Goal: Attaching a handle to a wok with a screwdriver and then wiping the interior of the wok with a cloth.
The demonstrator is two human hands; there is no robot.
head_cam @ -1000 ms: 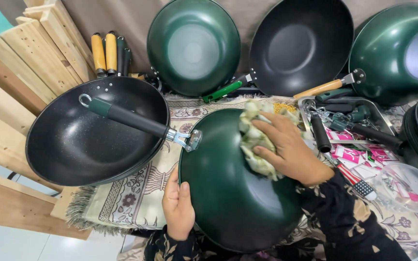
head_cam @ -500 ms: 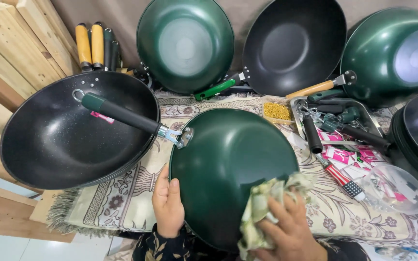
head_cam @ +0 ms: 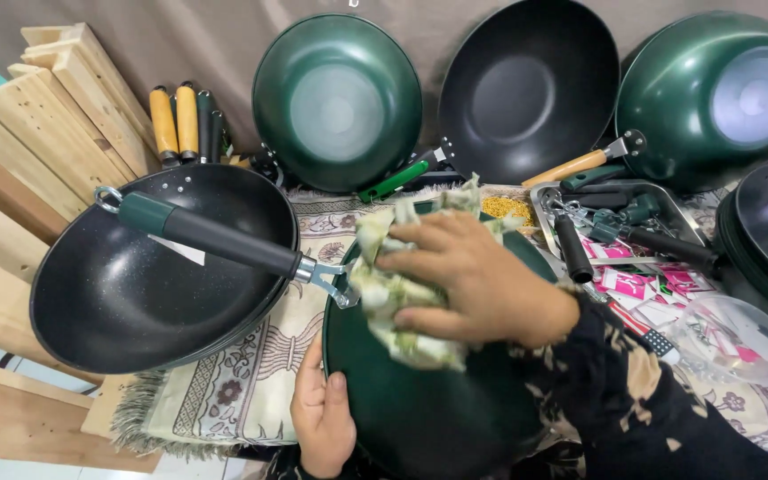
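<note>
You are in the middle of wiping: your right hand [head_cam: 482, 284] presses fingers closed on the cloth [head_cam: 393, 293] over the upturned green wok [head_cam: 437, 400], your left hand [head_cam: 322, 418] grips its rim, and most of the surface looks already clean.

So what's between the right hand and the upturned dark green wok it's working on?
In the head view, a crumpled pale green cloth lies between the right hand and the upturned dark green wok.

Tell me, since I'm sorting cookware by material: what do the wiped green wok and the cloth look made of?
Green wok: probably metal with a glossy green enamel-like coat; it shows smooth sheen. Cloth: soft woven fabric, pale green-cream, crumpled into folds.
</note>
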